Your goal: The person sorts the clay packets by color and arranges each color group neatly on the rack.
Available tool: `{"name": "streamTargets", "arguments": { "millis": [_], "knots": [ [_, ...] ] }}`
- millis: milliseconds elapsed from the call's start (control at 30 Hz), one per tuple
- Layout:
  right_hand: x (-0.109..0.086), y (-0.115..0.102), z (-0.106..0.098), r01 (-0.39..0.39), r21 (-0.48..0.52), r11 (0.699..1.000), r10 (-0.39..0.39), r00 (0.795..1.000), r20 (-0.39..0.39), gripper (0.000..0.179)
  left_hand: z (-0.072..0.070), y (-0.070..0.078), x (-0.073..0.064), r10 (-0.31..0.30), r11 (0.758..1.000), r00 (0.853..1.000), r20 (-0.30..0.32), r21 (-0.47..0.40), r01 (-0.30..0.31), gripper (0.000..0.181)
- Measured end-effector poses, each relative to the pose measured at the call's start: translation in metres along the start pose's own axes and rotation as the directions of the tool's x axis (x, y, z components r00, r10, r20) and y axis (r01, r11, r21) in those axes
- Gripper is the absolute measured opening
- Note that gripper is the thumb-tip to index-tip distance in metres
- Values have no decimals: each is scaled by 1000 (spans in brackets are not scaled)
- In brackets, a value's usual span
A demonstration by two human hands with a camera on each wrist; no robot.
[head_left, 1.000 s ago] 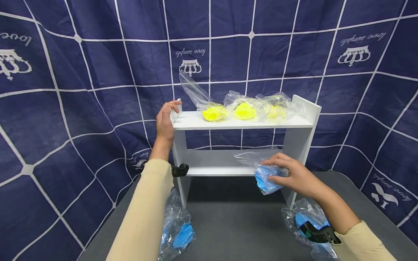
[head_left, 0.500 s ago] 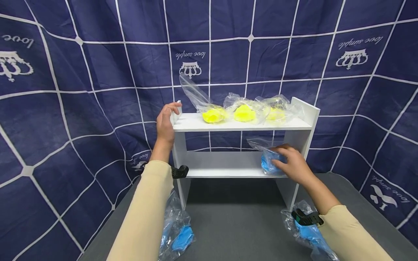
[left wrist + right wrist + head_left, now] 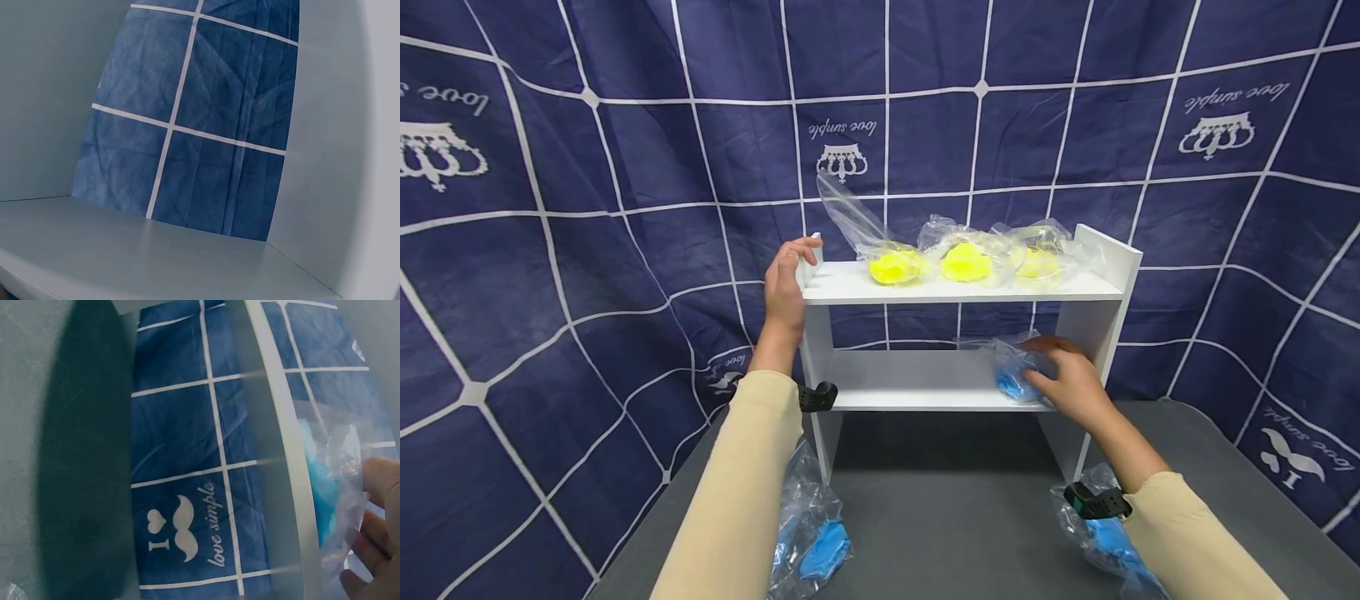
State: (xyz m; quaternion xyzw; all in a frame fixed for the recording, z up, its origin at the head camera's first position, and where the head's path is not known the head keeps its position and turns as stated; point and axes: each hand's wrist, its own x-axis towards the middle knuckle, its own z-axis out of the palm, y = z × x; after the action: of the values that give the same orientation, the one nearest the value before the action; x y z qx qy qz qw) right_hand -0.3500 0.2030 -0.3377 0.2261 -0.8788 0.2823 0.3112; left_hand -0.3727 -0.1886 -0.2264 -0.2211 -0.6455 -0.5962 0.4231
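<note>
At the left end of a white two-tier shelf (image 3: 842,287), my left hand (image 3: 788,283) grips the top of the side panel, fingers bent over its edge. My right hand (image 3: 1072,382) reaches into the lower tier at its right end. It holds a clear plastic bag with a crumpled blue item (image 3: 1011,383) inside, low over the lower board (image 3: 910,392). The right wrist view shows fingers (image 3: 377,528) against the bag's clear film (image 3: 344,494), close behind the board's front edge. The left wrist view shows only the shelf's inside and the cloth behind.
On the top board sit three clear bags with yellow contents (image 3: 966,262). Bags with blue contents lie on the dark grey tabletop (image 3: 940,517), one group at left (image 3: 825,550), another at right (image 3: 1108,537), partly under my right forearm. Blue checked cloth (image 3: 925,150) hangs behind.
My right hand has moved the blue bag from in front of the lower board back and right onto that tier, and the bag has sunk slightly. My left hand stays on the panel.
</note>
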Motion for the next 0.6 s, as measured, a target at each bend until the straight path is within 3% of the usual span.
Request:
{"name": "streamTargets", "arguments": {
  "millis": [367, 600],
  "knots": [
    [-13, -1, 1, -40, 58, 997, 42, 999, -24, 48, 0, -2, 1, 3, 1000, 1000, -2, 24, -3, 44],
    [-29, -8, -1, -39, 52, 998, 47, 986, -162, 46, 0, -2, 0, 4, 1000, 1000, -8, 13, -4, 41]
  ]
}}
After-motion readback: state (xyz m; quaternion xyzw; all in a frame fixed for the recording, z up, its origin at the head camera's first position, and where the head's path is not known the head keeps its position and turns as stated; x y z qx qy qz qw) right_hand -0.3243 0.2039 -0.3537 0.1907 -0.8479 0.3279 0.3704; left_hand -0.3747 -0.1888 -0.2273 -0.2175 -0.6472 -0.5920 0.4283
